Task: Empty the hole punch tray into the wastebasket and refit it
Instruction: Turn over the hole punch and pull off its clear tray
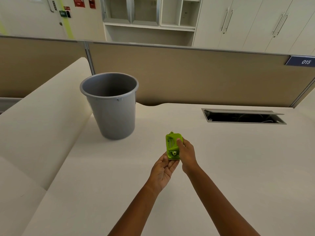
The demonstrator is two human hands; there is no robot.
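Observation:
A small green hole punch [172, 145] is held above the white desk, its underside turned towards me. My right hand [187, 155] grips its right side, thumb pressed on the green face. My left hand [162, 171] lies palm up under its near end, fingertips touching it. The grey wastebasket [110, 106] stands upright on the desk, up and to the left of the hands. Whether the tray is on the punch I cannot tell.
A cable hatch [243, 116] lies open in the white desk [221, 167] at the right. A tan partition [187, 74] runs behind the desk. A second desk surface [39, 116] sits to the left. White cabinets [247, 19] stand beyond.

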